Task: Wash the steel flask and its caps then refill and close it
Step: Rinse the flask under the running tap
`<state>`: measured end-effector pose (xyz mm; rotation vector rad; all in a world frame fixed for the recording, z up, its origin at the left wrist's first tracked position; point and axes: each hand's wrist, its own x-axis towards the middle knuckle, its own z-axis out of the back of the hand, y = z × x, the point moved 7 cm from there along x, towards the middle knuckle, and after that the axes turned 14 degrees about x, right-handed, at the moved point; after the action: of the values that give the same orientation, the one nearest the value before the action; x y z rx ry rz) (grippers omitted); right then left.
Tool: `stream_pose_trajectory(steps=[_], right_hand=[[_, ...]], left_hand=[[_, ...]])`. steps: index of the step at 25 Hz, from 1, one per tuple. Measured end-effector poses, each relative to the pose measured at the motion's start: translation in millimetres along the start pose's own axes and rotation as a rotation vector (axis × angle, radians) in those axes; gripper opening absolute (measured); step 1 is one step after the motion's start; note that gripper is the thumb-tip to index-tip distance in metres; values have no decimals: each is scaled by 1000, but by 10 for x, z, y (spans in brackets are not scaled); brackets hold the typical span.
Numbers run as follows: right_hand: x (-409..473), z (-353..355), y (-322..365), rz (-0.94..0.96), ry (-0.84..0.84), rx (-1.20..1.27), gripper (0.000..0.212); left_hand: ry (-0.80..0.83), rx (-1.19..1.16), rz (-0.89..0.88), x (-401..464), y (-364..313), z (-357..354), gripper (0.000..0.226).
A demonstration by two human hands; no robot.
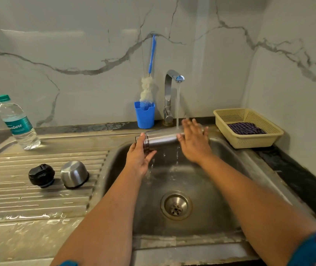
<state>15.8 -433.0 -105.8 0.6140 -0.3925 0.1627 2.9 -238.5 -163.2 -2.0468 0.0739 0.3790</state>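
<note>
Flask [162,138] sideways under tap stream, left hand [138,156] gripping mouth end, right hand [193,140] flat on body (fingers straight).

Head view; looks down, forward, close over sink [230,189]

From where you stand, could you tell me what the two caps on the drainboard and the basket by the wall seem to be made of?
Steel cap: looks like brushed stainless steel, with soft grey reflections. Black cap: probably moulded plastic, a dull sheen with a bluish ring at its base. Basket: cream perforated plastic, judging by its uniform lattice walls.
</note>
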Motion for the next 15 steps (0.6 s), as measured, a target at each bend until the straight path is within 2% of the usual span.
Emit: stream_pose_trajectory(steps=[3, 7, 9, 11, 12, 15], right_hand=[[-147, -367, 363, 129, 214, -69, 70], [-215, -385, 465, 341, 250, -129, 79], [-84, -144, 136, 216, 168, -151, 86], [-37, 34, -141, 73, 82, -195, 82], [-58, 7, -100, 68, 73, -189, 80], [-199, -418, 463, 239, 183, -88, 81]], left_hand=[[-32, 60, -24, -4, 34, -5, 68], [-146, 65, -24, 7, 21, 92, 70], [-175, 8, -17, 24, -40, 167, 67], [-157, -31, 8, 16, -32, 186, 65], [-140, -21, 17, -7, -14, 157, 65], [-106, 102, 24, -45, 105, 37, 63]])
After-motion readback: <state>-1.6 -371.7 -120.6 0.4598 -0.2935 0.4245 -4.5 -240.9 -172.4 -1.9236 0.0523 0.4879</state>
